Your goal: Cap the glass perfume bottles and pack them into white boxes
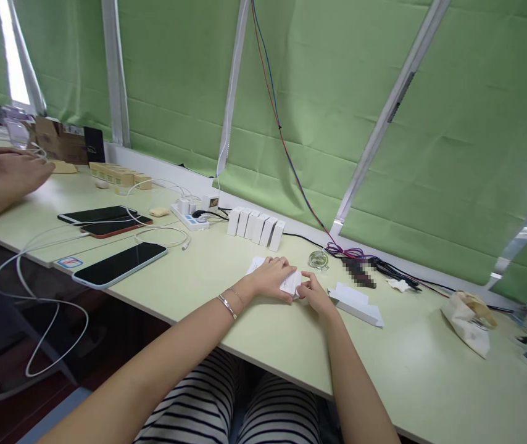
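A small white paper box (290,283) with fine print lies on the table under my hands. My left hand (270,279), with bracelets at its wrist, lies across the box and grips it from above. At the box's right end, the curled fingers of my right hand (315,293) pinch its edge or flap; the fingertips are partly hidden. To the right of that hand lies an unfolded white carton (356,303) with raised flaps. Beyond my hands several white small boxes (255,228) stand in a row.
Phones (120,265) and white charging cables lie on the left, near a power strip (189,216). A round coil (318,259), bundled wires (349,251) and a cloth pouch (467,320) are on the right. Another person's hands (18,169) are at the far left, near yellow boxes (120,176).
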`<state>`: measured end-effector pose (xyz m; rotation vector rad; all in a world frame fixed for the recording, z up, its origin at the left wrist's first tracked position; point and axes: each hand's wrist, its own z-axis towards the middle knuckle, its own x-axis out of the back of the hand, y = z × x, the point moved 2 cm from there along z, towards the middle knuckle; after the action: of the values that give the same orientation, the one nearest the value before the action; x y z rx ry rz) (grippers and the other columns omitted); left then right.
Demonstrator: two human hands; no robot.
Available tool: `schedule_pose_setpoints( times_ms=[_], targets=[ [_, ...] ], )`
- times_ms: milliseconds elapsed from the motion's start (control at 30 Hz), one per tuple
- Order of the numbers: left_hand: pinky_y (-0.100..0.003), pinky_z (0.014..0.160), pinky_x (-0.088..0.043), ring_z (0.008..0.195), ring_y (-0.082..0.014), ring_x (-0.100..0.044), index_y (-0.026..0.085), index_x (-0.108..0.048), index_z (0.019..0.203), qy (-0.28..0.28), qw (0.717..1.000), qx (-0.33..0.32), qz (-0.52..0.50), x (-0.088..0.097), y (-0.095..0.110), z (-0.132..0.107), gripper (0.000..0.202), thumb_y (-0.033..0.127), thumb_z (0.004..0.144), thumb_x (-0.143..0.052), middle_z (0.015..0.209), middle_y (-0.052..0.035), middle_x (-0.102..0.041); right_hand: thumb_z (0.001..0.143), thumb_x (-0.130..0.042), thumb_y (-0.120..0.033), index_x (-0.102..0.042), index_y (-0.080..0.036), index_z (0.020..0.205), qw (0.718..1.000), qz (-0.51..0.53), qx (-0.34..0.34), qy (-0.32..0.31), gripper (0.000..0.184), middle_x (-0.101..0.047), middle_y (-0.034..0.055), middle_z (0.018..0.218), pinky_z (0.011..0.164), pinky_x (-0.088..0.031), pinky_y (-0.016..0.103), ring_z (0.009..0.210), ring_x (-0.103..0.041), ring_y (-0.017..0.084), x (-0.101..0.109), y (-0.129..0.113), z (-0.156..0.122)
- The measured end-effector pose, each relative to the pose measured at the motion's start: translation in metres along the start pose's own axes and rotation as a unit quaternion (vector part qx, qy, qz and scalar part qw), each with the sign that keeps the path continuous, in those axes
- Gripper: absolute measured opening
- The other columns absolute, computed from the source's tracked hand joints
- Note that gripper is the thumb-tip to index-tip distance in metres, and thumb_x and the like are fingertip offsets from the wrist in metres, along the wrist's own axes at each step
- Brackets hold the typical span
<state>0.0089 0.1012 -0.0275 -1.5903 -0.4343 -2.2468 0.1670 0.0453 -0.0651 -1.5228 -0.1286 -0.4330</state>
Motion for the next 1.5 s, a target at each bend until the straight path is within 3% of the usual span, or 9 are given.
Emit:
schedule_pose_setpoints(
  times_ms=[200,633,800,900,1233,1500],
  targets=[
    [-0.039,0.088,-0.032,0.107,-0.0306,-0.046,0.020,-0.046,0.119,0.009,1.000,-0.005,0.006,-0.0009,-0.0009,0.0005,0.071,0.062,0.064,-0.061,0.111,-0.0127,-0.050,0.068,-0.056,-0.027,-0.039,-0.022,0.116,1.000,-0.004,0.014,0.007,0.052,-0.052,-0.0051,0.073,0.068,-0.041,0.029,0.064,-0.056,0.014,-0.0020,-0.0018,0.0000],
    [-0.038,0.088,-0.031,0.106,-0.0307,-0.046,0.021,-0.049,0.114,0.001,1.000,0.002,0.004,-0.0014,-0.0009,0.0010,0.068,0.062,0.063,-0.063,0.112,-0.0123,-0.049,0.068,-0.055,-0.028,-0.048,-0.024,0.094,0.999,-0.024,0.035,-0.003,0.027,-0.051,-0.0060,0.071,0.062,-0.041,0.027,0.059,-0.054,0.012,-0.0012,-0.0004,0.0022],
    [-0.038,0.088,-0.031,0.106,-0.0303,-0.046,0.021,-0.049,0.113,0.002,1.000,0.005,0.001,-0.0009,-0.0014,0.0011,0.068,0.062,0.061,-0.065,0.110,-0.0113,-0.050,0.067,-0.057,-0.029,-0.051,-0.024,0.094,0.999,-0.025,0.040,0.010,0.028,-0.055,0.0002,0.100,0.066,-0.043,0.028,0.066,-0.054,0.012,-0.0008,-0.0006,0.0020],
    [-0.037,0.088,-0.031,0.105,-0.0301,-0.047,0.021,-0.048,0.116,0.006,1.000,0.001,-0.001,-0.0006,-0.0014,0.0009,0.071,0.061,0.060,-0.065,0.109,-0.0110,-0.050,0.068,-0.058,-0.029,-0.048,-0.024,0.104,0.999,-0.020,0.040,0.018,0.038,-0.054,0.0027,0.110,0.067,-0.044,0.029,0.068,-0.055,0.012,-0.0016,0.0002,0.0024],
    [-0.038,0.089,-0.030,0.108,-0.0317,-0.045,0.023,-0.046,0.119,0.003,1.000,0.021,-0.001,-0.0007,-0.0042,0.0012,0.075,0.063,0.059,-0.066,0.113,-0.0115,-0.049,0.065,-0.061,-0.031,-0.050,-0.024,0.100,1.000,0.008,0.027,-0.009,0.038,-0.057,0.0021,0.104,0.061,-0.042,0.028,0.068,-0.059,0.014,-0.0015,-0.0047,-0.0020],
    [-0.038,0.091,-0.029,0.111,-0.0315,-0.044,0.023,-0.046,0.118,0.020,0.999,0.049,0.003,-0.0014,-0.0100,0.0007,0.072,0.063,0.061,-0.065,0.116,-0.0123,-0.047,0.062,-0.056,-0.024,-0.057,-0.022,0.084,0.998,0.038,0.023,-0.044,0.022,-0.064,0.0008,0.092,0.063,-0.038,0.026,0.076,-0.060,0.015,-0.0033,-0.0082,-0.0047]
  ],
)
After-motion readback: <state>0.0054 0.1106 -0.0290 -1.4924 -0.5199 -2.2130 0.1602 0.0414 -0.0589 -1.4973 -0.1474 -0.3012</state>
